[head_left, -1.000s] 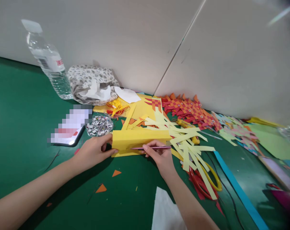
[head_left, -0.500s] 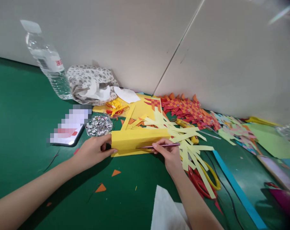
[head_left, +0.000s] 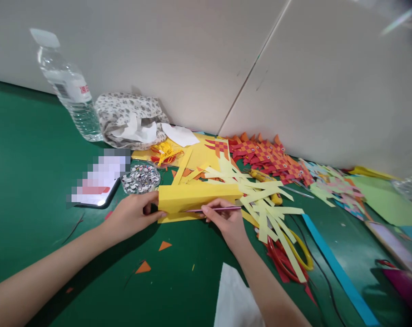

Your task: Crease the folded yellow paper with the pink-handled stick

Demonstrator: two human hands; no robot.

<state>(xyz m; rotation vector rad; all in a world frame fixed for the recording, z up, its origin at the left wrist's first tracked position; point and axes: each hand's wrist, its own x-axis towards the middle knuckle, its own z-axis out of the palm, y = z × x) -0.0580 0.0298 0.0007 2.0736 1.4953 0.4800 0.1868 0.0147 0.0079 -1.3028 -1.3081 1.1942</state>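
Observation:
A folded piece of yellow paper (head_left: 195, 196) lies in front of me on the green table. At its left end, my left hand (head_left: 134, 212) is closed, pinching the edge between thumb and fingers. My right hand (head_left: 226, 221) grips a slim purple pen-like tool (head_left: 226, 209), whose thin tip points left and lies against the paper's fold. I cannot make out what kind of tip it has. Pale yellow paper strips (head_left: 270, 204) are spread just right of the paper. Small orange paper scraps (head_left: 143, 267) lie nearer to me.
A water bottle (head_left: 69, 91), a floral cloth bag (head_left: 131, 113), a phone (head_left: 100, 179) and a dish of googly eyes (head_left: 141, 178) stand to the left. Woven red-orange paper fish (head_left: 267, 154) line the wall. Scissors with red and yellow handles (head_left: 304, 254) and a blue strip (head_left: 338, 268) lie right.
My right hand has slid left along the folded paper with the purple tool. My left hand stays at the paper's left end.

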